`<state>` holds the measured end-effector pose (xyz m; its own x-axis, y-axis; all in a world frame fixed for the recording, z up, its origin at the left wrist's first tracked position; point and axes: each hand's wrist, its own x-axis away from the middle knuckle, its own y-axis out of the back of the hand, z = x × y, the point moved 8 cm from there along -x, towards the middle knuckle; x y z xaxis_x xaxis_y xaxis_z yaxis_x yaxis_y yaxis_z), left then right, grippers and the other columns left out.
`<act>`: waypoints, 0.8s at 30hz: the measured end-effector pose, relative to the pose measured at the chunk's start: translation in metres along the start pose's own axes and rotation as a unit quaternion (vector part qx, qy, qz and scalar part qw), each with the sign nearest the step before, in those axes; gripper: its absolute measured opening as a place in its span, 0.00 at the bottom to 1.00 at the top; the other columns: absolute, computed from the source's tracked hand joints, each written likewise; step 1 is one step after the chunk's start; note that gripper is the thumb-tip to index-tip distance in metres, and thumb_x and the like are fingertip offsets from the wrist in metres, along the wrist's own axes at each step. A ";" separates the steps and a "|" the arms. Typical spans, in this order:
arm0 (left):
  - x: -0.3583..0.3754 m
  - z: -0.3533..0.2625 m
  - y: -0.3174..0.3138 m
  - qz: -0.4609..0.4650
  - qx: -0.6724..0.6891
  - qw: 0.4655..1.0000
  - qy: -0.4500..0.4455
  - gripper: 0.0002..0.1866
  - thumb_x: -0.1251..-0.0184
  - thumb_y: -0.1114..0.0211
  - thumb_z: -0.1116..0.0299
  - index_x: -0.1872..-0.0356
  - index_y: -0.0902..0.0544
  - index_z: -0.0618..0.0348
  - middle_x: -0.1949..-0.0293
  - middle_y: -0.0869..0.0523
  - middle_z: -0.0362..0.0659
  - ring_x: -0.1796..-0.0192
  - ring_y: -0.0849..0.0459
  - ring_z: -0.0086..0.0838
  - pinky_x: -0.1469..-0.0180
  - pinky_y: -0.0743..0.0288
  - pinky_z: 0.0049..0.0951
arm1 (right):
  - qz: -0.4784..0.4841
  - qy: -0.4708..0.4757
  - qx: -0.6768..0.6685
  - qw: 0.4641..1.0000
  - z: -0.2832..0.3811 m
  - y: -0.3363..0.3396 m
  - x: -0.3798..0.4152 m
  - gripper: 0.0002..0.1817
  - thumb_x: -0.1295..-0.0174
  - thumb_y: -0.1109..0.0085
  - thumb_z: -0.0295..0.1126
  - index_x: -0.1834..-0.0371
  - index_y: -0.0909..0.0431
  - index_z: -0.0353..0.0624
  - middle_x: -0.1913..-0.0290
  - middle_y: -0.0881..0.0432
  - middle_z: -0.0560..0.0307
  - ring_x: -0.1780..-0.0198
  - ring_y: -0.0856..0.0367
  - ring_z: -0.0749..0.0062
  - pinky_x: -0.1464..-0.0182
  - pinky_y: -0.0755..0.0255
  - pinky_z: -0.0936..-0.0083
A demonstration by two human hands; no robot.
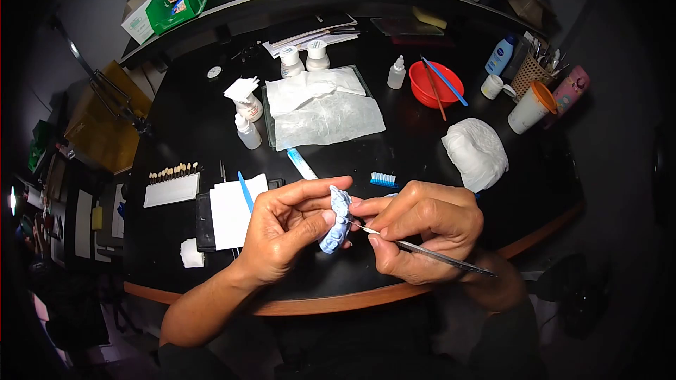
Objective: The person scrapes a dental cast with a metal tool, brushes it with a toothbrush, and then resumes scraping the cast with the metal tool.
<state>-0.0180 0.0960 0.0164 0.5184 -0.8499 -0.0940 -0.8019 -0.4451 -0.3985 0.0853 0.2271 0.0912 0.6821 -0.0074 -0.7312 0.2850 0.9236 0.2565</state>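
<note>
Work in hand: pale blue plaster dental cast (336, 222), pinched in closed left hand (285, 236) above table's near edge.
Tool: thin metal carving instrument (422, 253), gripped by right hand (422, 236), tip on cast.
Progress: trimming seemingly under way; finish not judged.
Red round bowl (435, 84), far right: held blue and red sticks.
Woven basket (529, 70), far right corner: held tools.
White lidded jars (304, 58): contents hidden.

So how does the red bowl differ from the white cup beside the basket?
The red bowl is wide, shallow and open, with sticks resting in it. The white cup is taller, narrower and capped by an orange lid. Both stand upright on the black table, away from the hands.
</note>
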 end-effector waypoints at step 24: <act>-0.002 0.009 0.005 0.002 0.003 1.000 0.003 0.23 0.23 0.36 0.78 0.31 0.23 0.73 0.42 0.11 0.56 0.43 0.10 0.33 0.38 0.16 0.33 | 0.024 0.035 0.068 0.997 0.005 -0.007 0.003 0.10 0.51 0.26 0.13 0.73 0.18 0.37 0.68 0.12 0.52 0.57 0.05 0.55 0.53 0.07 0.69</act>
<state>-0.0204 0.0975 0.0063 0.5141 -0.8530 -0.0898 -0.8016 -0.4406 -0.4041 0.0883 0.2190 0.0904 0.6494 0.0669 -0.7575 0.3455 0.8614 0.3723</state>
